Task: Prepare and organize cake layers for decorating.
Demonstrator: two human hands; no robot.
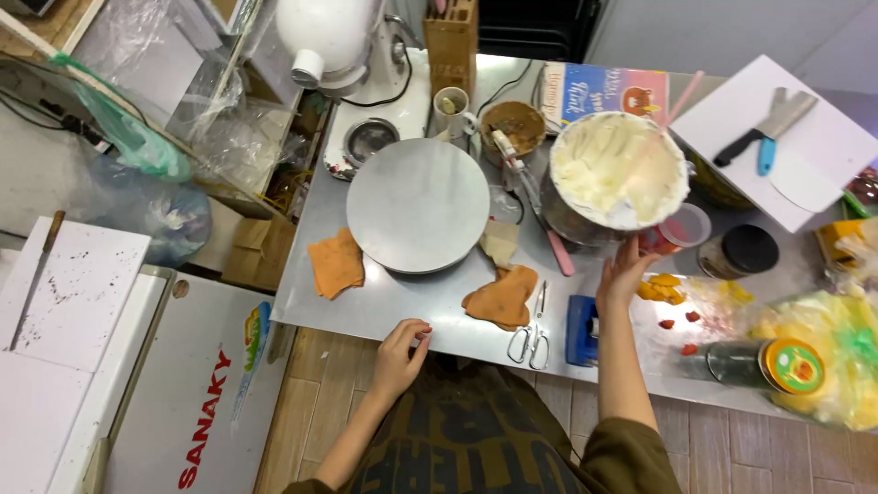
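My left hand (400, 355) rests on the near edge of the steel table (384, 306), fingers curled over the edge and holding nothing. My right hand (624, 272) is raised with fingers spread, touching the lower rim of a large bowl of white cream (617, 168). A pink spatula (675, 110) stands in that bowl. A round metal cake turntable (417, 205) sits bare in front of me. Between my hands lie scissors (533, 337) and a brown cloth (501, 296).
An orange cloth (336, 264) lies left of the turntable. A blue box (582, 330), fruit pieces (662, 289), a tin can (765, 364) and yellow bags (837, 343) crowd the right. A stand mixer (338, 41), cup (451, 108) and board with knives (777, 137) stand behind.
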